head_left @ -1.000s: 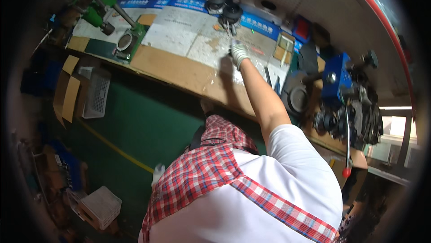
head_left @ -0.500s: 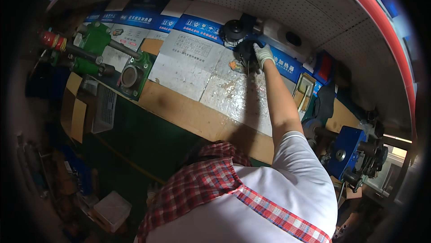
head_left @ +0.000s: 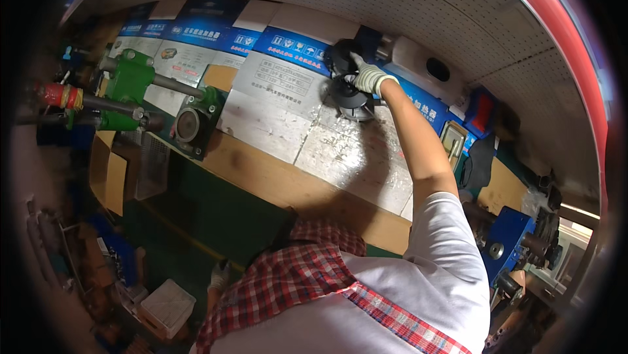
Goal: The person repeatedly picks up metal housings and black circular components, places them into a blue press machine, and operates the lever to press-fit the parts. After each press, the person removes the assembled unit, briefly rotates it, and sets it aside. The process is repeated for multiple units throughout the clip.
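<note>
My right hand (head_left: 371, 78), in a pale knit glove, reaches across the bench to two black round parts. Its fingers close on the near side of the far black round part (head_left: 342, 53). Just below the hand, the near black round part (head_left: 348, 97) rests on a lighter metal base, on flattened printed cardboard (head_left: 275, 108). The undersides of the gripping fingers are hidden. My left hand (head_left: 220, 277), also gloved, hangs low beside the checked apron, away from the bench. Shadow and small size hide how its fingers are set.
A green metal fixture (head_left: 127, 82) with bars stands at the bench's left end. A white rounded housing (head_left: 418, 59) lies behind my right hand. To its right are a small metal tray (head_left: 453, 141) and a blue machine (head_left: 507, 239). A white crate (head_left: 168, 305) sits at lower left.
The near black round part has come toward me, apart from the far one. My right hand has shifted left onto the far part. My left hand has come into view.
</note>
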The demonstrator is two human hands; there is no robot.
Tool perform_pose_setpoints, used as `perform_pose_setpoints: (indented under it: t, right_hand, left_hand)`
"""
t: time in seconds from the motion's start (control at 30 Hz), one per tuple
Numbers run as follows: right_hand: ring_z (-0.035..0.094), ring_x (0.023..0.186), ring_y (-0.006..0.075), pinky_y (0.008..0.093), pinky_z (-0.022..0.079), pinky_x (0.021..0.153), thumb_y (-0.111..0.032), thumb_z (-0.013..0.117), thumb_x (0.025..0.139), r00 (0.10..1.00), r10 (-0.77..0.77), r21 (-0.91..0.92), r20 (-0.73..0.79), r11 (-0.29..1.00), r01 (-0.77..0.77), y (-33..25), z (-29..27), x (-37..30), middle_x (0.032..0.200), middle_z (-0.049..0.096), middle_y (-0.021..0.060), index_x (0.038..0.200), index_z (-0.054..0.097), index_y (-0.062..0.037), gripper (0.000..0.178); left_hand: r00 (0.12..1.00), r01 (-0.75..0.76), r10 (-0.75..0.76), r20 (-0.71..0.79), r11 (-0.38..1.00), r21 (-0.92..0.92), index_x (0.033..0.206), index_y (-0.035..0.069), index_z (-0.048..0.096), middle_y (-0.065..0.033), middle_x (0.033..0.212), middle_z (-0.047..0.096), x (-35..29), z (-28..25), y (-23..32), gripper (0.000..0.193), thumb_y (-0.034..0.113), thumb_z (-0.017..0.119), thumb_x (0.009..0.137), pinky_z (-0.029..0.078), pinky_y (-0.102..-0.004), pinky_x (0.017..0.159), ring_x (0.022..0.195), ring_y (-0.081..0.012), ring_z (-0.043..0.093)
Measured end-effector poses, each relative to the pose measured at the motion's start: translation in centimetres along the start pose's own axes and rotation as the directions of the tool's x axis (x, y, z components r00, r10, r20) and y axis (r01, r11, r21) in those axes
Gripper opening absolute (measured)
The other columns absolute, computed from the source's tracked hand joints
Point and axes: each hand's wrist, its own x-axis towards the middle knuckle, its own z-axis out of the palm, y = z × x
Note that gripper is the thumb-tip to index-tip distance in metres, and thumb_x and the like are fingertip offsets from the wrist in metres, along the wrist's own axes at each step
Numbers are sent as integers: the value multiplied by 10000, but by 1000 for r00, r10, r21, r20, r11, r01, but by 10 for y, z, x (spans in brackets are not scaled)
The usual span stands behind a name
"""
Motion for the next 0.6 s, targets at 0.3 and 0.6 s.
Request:
perform_pose_setpoints:
  t: [0.3,0.6]
  right_hand:
    - [593,1231,402,442,485,1017,-376,658,882,971,238,-91,20,968,-235,-26,11,43,1308,599,301,1520,268,53,862]
    - [564,1287,377,479,468,1043,-191,610,874,973,228,-30,-23,973,-228,-84,37,49,1387,568,250,1543,317,-119,734]
  left_hand:
    - [969,-243,245,-6,963,117,1191,13,675,-202,1146,707,32,26,-114,451,378,634,929,505,-422,935,1115,-330,664]
    - [988,-153,153,13,988,-21,1201,69,685,-206,1145,705,18,44,-143,485,438,659,888,518,-446,902,1104,-375,659]
